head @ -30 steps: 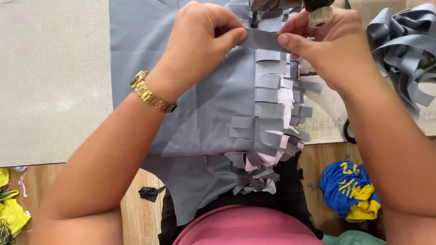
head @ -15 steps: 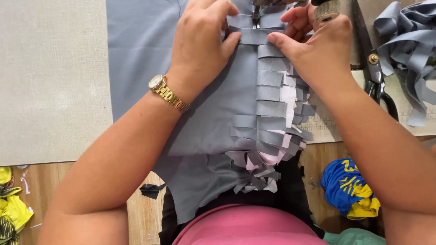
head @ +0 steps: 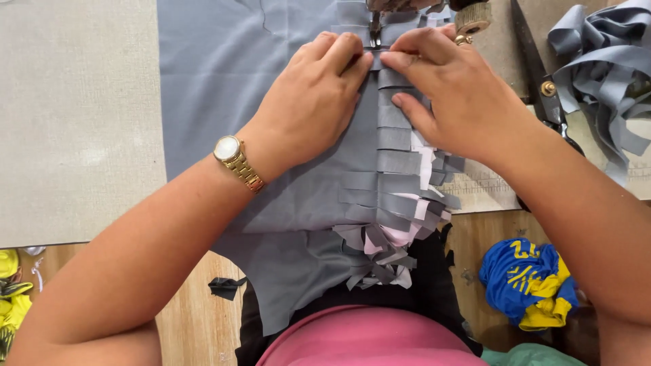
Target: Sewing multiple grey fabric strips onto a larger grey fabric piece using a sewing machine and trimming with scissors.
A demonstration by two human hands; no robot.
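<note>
I see the grey fabric (head: 271, 81) spread flat on the worktop (head: 74, 122), its lower edge hanging off toward my lap. Left hand (head: 315, 102) lies palm down on it, fingers (head: 346, 57) together and pressed flat, tips right at the sewing machine presser foot (head: 374, 30). Right hand (head: 454, 95) is flat too, fingers together, pressing the top grey strip (head: 393, 78) of a row of folded strips (head: 397, 163) stitched down the cloth; thumb sits apart lower on the strip row. Both hands' fingertips nearly meet just below the foot, strip between and under them. Neither hand grips anything, just pressing. Gold wristwatch (head: 234, 159) on left wrist. Pale pink layer (head: 426, 159) shows under the strips on the right. Scissors (head: 542, 81) lie just right of the right hand, partly hidden by the wrist. Pile of loose grey strips (head: 603, 61) at far right. Blue and yellow cloth (head: 525, 278) on the floor below right, small dark scrap (head: 225, 286) on the floor left of the hanging fabric.
</note>
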